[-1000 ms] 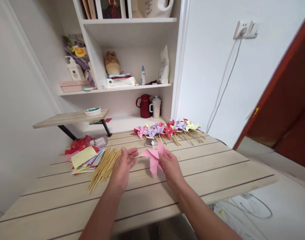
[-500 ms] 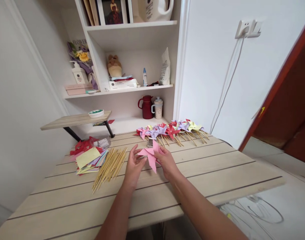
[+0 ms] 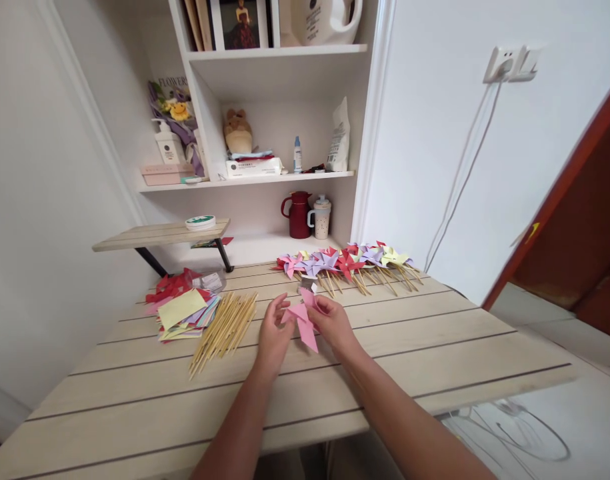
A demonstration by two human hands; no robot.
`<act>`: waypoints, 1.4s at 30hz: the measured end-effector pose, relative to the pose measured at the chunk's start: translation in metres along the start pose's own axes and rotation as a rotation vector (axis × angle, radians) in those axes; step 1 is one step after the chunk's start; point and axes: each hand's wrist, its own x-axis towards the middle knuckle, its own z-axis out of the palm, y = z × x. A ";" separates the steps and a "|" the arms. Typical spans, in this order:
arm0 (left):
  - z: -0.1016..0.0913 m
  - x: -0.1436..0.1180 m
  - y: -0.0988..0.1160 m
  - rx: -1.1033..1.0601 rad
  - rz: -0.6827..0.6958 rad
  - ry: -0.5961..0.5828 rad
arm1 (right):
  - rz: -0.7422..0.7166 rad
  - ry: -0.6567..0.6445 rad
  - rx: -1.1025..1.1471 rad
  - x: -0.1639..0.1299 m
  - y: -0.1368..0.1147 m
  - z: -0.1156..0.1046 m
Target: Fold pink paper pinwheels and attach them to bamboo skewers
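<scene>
A pink paper pinwheel (image 3: pixel 303 321) is held just above the wooden table (image 3: pixel 435 347) between both hands. My left hand (image 3: pixel 273 333) pinches its left side and my right hand (image 3: pixel 331 323) grips its right side. A bundle of thin wooden sticks (image 3: pixel 223 329) lies on the table just left of my left hand. A row of finished pinwheels on sticks (image 3: pixel 347 261) in pink, purple, red and yellow lies beyond the hands.
A stack of coloured paper squares (image 3: pixel 185 312) lies at the table's left, a small clear container (image 3: pixel 208 281) behind it. A white shelf unit (image 3: pixel 265 175) at the back holds a red jug (image 3: pixel 298 215), a cup, bottles. A red door (image 3: pixel 579 220) stands right.
My left hand closed in from open beside the pinwheel and took hold of its left side. Both hands and the pinwheel moved slightly further away over the table.
</scene>
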 end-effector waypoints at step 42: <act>-0.006 -0.010 0.017 -0.464 -0.133 0.047 | 0.068 0.109 0.260 -0.005 0.002 -0.002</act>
